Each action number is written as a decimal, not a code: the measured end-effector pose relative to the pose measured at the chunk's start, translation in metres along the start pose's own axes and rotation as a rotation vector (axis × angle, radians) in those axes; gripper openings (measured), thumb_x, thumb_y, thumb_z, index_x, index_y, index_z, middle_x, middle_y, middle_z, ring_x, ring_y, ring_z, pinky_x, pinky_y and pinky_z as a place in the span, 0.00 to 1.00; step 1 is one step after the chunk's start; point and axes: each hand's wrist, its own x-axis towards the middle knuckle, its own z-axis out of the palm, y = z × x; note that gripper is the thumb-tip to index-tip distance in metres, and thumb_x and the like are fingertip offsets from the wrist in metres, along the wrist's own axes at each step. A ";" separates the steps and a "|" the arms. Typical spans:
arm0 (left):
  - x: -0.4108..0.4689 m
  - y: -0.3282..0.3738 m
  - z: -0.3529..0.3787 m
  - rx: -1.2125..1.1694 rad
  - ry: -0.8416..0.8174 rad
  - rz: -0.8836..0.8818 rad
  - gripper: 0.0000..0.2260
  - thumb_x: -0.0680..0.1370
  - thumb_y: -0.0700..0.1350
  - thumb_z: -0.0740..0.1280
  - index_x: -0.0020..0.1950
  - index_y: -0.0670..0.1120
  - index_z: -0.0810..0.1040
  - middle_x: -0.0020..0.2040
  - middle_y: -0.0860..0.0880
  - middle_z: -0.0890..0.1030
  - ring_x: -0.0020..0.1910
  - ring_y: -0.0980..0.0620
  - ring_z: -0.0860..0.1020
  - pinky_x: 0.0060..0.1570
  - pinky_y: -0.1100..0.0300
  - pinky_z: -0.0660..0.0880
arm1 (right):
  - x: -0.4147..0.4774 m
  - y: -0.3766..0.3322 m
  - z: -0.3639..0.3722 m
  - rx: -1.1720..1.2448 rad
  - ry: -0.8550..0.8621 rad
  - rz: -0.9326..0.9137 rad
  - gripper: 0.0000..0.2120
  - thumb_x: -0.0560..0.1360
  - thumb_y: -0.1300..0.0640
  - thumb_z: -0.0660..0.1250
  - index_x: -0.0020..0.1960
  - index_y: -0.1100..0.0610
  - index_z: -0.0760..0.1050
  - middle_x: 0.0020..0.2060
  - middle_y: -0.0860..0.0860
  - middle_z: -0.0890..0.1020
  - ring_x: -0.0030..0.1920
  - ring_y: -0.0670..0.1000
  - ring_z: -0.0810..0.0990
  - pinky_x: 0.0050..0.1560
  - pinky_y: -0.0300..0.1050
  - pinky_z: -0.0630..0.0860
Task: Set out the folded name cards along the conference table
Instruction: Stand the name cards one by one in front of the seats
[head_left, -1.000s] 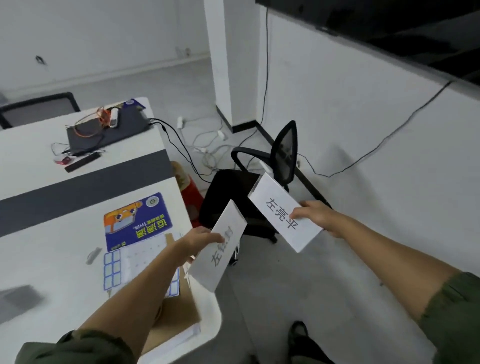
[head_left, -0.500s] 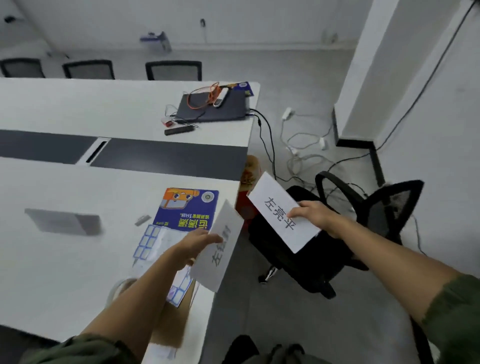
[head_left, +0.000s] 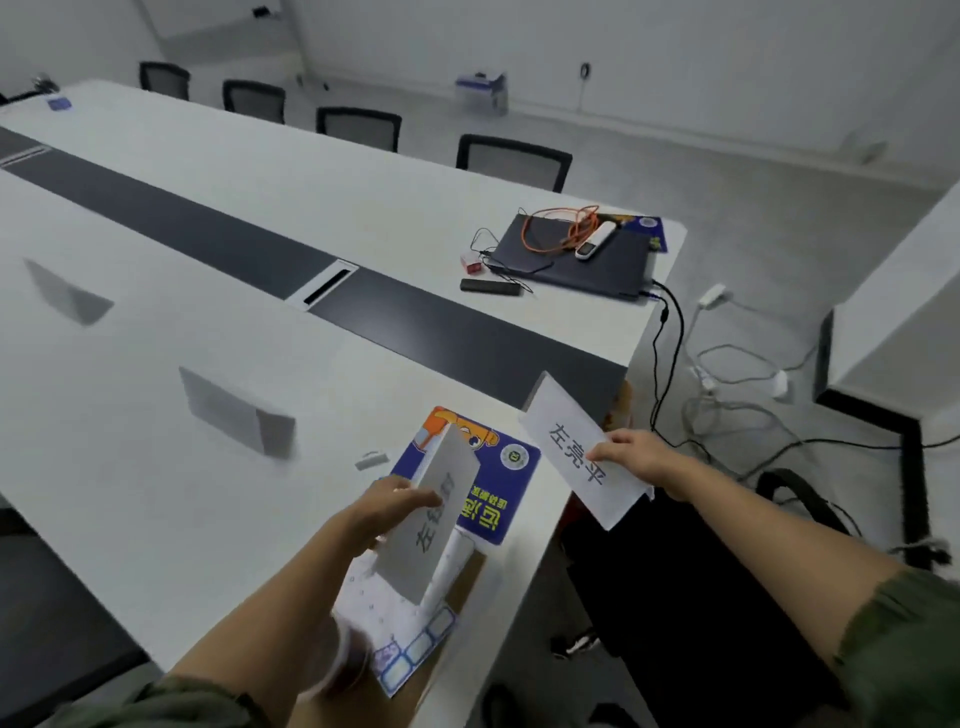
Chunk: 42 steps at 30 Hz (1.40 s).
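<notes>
Head view: left fingers (head_left: 408, 500) pinch a card (head_left: 441, 519) above blue booklet (head_left: 501, 470); right fingers (head_left: 610, 451) pinch another card (head_left: 563, 439).

My left card (head_left: 440, 540) and right card (head_left: 569, 441) are white with black characters. The table (head_left: 130, 441) is white with a dark grey stripe (head_left: 218, 234). The booklet (head_left: 501, 483) is blue, with yellow lettering and an orange cartoon. My sleeve (head_left: 904, 654) is olive green.
</notes>
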 end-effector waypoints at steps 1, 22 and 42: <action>0.006 0.003 -0.004 -0.012 0.011 0.000 0.20 0.66 0.56 0.70 0.52 0.48 0.74 0.45 0.48 0.81 0.41 0.50 0.82 0.35 0.58 0.77 | 0.009 -0.006 -0.001 -0.006 0.010 -0.004 0.12 0.74 0.57 0.72 0.54 0.60 0.79 0.45 0.55 0.85 0.43 0.55 0.84 0.46 0.48 0.81; 0.188 0.042 -0.110 -0.144 0.204 -0.210 0.38 0.68 0.58 0.73 0.72 0.49 0.62 0.59 0.42 0.77 0.53 0.44 0.79 0.54 0.46 0.78 | 0.271 -0.165 0.044 -0.167 -0.107 0.037 0.15 0.76 0.52 0.69 0.57 0.61 0.72 0.52 0.58 0.82 0.43 0.55 0.82 0.42 0.48 0.79; 0.341 0.116 -0.104 0.060 0.141 -0.090 0.39 0.62 0.62 0.68 0.71 0.52 0.63 0.63 0.47 0.73 0.55 0.48 0.75 0.47 0.57 0.76 | 0.381 -0.171 0.000 -0.542 -0.095 -0.041 0.33 0.69 0.37 0.66 0.71 0.48 0.66 0.61 0.54 0.79 0.55 0.57 0.79 0.58 0.54 0.76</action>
